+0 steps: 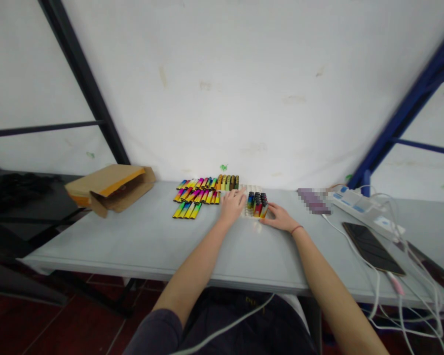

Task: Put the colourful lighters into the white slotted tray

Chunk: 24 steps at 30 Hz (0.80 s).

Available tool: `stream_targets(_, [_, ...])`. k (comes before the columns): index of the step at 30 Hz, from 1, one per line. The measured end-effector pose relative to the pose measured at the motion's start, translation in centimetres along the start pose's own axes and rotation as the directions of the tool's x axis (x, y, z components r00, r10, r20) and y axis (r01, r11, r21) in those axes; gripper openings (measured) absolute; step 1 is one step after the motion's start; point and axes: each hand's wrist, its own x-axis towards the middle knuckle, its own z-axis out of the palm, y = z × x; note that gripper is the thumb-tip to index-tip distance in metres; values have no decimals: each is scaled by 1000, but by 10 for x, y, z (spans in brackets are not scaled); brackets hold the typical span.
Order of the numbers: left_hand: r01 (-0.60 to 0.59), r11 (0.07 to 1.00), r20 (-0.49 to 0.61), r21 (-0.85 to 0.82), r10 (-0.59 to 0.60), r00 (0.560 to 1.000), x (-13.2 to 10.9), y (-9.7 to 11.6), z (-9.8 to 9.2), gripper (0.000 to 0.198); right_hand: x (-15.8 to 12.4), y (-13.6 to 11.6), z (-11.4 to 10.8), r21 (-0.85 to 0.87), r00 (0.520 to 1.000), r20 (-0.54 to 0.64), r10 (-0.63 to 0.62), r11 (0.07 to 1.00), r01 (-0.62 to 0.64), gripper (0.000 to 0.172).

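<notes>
A pale plastic tray [248, 213] stands near the wall, partly filled with upright lighters [258, 204] with dark tops. My left hand [234, 203] lies at the tray's left side, its fingers stretched forward and apart, with no object visible in them. Around the tray's right side curves my right hand [281, 218], thumb at the front corner and fingers behind, against the outermost lighters. To the left, rainbow-coloured lighters [196, 196] lie flat in rows. Behind my left hand, a block of yellow-green lighters [227, 182] stands upright.
An open cardboard box [113, 185] lies on its side at the left of the grey table [133, 246]. On the right are a pixelated purple item [314, 201], a dark phone [372, 246], a white power strip [368, 212] and tangled white cables. A white wall rises behind.
</notes>
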Motion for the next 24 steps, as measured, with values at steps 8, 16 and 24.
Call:
stream_targets(8, [324, 871, -87, 368, -315, 945, 0, -23, -11, 40, 0, -2, -2, -15, 1000, 22, 14, 1000, -13, 65])
stream_targets(16, [295, 873, -59, 389, -296, 953, 0, -26, -6, 32, 0, -2, -1, -19, 1000, 17, 14, 1000, -14, 64])
stream_targets(24, [318, 917, -59, 242, -313, 948, 2, -23, -6, 29, 0, -3, -2, -18, 1000, 23, 13, 1000, -12, 65])
